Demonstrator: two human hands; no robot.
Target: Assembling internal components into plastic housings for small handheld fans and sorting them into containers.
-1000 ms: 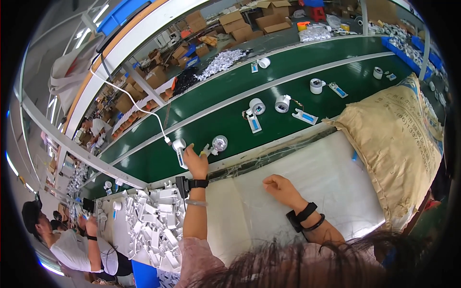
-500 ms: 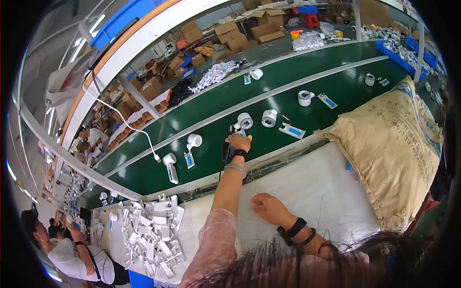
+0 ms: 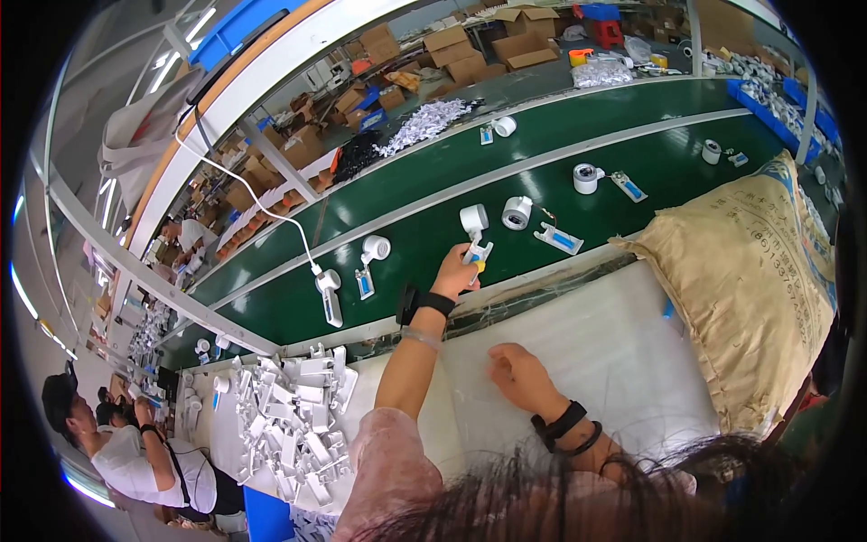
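Note:
My left hand (image 3: 454, 271) reaches over the green conveyor belt (image 3: 415, 257), closed on the white handle (image 3: 477, 254) of a handheld fan part. Its round white head (image 3: 473, 219) rests just beyond my fingers. A small yellow piece (image 3: 480, 266) shows by my fingertips; I cannot tell what it is. My right hand (image 3: 524, 379) hovers above or rests on the pale worktop (image 3: 578, 316), fingers curled in, nothing visible in them. Close by on the belt lie another fan head (image 3: 517, 213) and its open handle with a blue insert (image 3: 558, 238).
A heap of white plastic shells (image 3: 293, 420) covers the worktop's left. A large paper sack (image 3: 736, 289) stands at right. More fan parts (image 3: 587, 178) sit along the belt. A white cable (image 3: 262, 215) hangs at left, near a co-worker (image 3: 135, 461).
My left hand has drawn slightly back and lifted the handle, which now shows upright in my fingers. The round head has turned. My right hand has hardly moved; the whole view has shifted a little.

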